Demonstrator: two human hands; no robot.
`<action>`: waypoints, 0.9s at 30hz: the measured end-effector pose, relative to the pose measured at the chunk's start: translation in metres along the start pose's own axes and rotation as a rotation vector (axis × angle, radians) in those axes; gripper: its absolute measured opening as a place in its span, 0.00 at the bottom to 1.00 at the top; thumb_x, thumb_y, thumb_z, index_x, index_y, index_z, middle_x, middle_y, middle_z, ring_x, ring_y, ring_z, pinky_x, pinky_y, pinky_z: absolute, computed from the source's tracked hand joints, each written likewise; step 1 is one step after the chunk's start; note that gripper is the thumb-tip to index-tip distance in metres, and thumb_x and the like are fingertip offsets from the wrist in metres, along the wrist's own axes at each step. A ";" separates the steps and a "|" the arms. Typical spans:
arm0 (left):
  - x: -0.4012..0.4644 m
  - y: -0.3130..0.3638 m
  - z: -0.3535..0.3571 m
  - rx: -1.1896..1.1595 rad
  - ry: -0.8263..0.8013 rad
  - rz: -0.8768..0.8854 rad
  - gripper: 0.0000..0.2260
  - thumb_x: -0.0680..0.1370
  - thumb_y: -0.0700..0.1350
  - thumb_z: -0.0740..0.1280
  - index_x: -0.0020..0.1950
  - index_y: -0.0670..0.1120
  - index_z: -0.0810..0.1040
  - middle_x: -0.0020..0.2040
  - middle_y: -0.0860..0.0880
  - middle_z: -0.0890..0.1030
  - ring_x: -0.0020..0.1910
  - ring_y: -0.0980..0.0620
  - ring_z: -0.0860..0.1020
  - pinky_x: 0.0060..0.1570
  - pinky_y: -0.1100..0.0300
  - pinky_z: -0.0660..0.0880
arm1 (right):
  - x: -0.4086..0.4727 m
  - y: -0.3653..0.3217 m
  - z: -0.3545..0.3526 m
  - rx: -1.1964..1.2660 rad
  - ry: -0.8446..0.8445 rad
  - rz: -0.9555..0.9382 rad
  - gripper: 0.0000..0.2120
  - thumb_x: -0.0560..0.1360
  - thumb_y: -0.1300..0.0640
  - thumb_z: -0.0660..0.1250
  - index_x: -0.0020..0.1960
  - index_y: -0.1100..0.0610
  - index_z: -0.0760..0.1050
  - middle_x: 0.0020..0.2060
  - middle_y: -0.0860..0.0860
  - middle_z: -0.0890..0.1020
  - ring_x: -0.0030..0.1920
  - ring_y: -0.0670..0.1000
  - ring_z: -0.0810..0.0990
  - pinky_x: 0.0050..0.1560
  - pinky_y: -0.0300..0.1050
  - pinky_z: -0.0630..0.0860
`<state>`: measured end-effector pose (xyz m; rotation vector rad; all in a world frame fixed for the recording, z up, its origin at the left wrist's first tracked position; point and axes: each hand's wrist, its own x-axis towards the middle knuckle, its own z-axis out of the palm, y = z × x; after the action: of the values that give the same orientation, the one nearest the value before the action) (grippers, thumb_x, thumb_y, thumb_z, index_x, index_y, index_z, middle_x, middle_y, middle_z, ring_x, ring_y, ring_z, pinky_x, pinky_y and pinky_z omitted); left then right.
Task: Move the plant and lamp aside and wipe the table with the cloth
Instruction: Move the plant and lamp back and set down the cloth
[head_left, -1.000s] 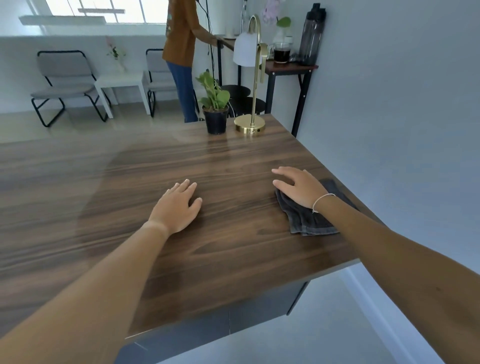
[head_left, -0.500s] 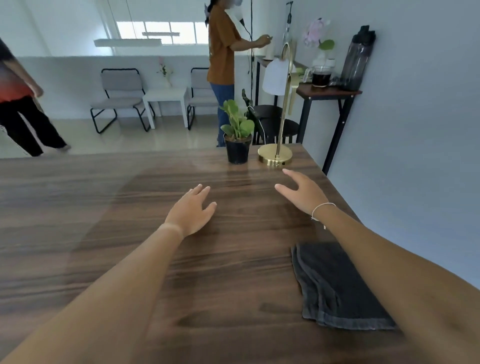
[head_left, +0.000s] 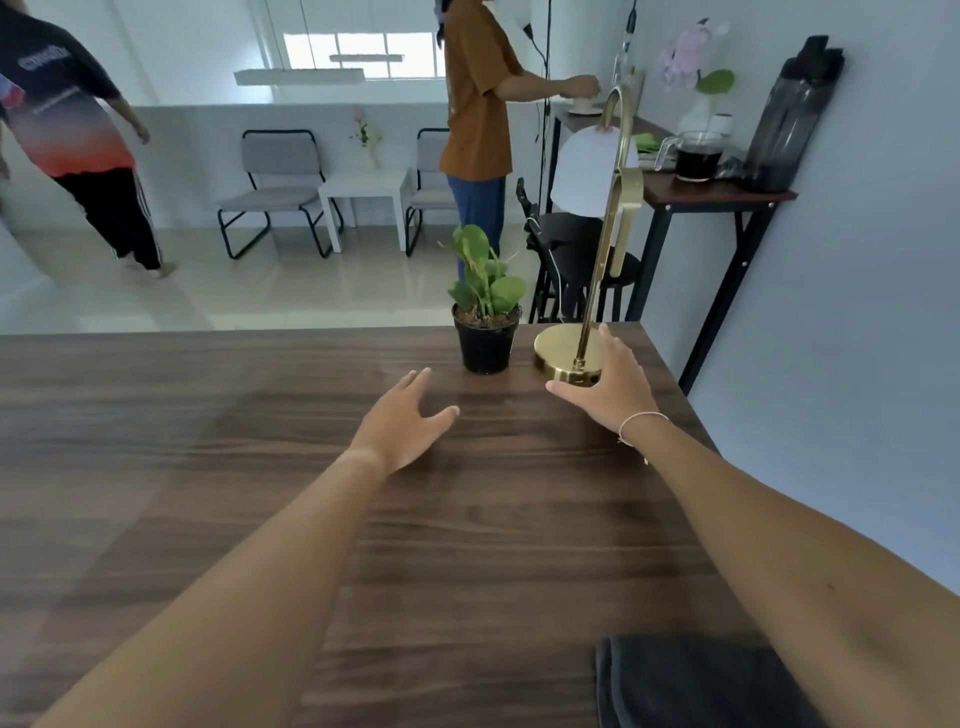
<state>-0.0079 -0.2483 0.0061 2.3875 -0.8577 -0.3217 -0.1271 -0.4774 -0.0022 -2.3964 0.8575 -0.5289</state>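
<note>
Wooden worktop (head_left: 260, 519) fills the near view. Lamp (head_left: 597, 249) with gold base stands at far right edge, plant (head_left: 485, 312) in black pot just left of it. Dark cloth (head_left: 685, 686) lies flat at near right. Right hand (head_left: 613, 379) spread wide, fingers curved at the lamp base, holding nothing. Left hand (head_left: 405, 421) open above the worktop near the plant, empty.

Both my arms reach forward; my left hand (head_left: 402, 423) hovers flat with fingers (head_left: 415, 382) spread, my right hand (head_left: 613, 382) open, thumb splayed, wrist braceleted.
</note>
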 end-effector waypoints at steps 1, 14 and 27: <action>0.010 0.000 0.002 -0.023 -0.009 -0.001 0.33 0.75 0.57 0.63 0.76 0.50 0.54 0.78 0.51 0.56 0.77 0.51 0.55 0.72 0.56 0.55 | 0.008 0.000 0.003 -0.020 0.012 0.013 0.53 0.61 0.36 0.73 0.75 0.56 0.52 0.71 0.56 0.66 0.70 0.58 0.65 0.69 0.57 0.63; 0.111 0.013 0.032 -0.374 0.034 0.010 0.39 0.64 0.57 0.75 0.70 0.51 0.63 0.70 0.50 0.72 0.69 0.49 0.69 0.67 0.53 0.67 | 0.069 0.017 0.027 -0.051 -0.032 0.085 0.59 0.53 0.30 0.72 0.75 0.48 0.49 0.67 0.56 0.71 0.67 0.59 0.68 0.68 0.57 0.66; 0.130 0.019 0.042 -0.495 0.114 0.011 0.36 0.61 0.53 0.78 0.65 0.48 0.69 0.63 0.50 0.77 0.62 0.49 0.74 0.62 0.57 0.71 | 0.074 0.011 0.027 -0.084 -0.090 0.110 0.49 0.62 0.37 0.73 0.75 0.43 0.50 0.68 0.56 0.66 0.69 0.61 0.62 0.68 0.53 0.62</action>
<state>0.0646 -0.3620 -0.0206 1.9207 -0.6477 -0.3440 -0.0643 -0.5248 -0.0170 -2.4111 0.9821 -0.3458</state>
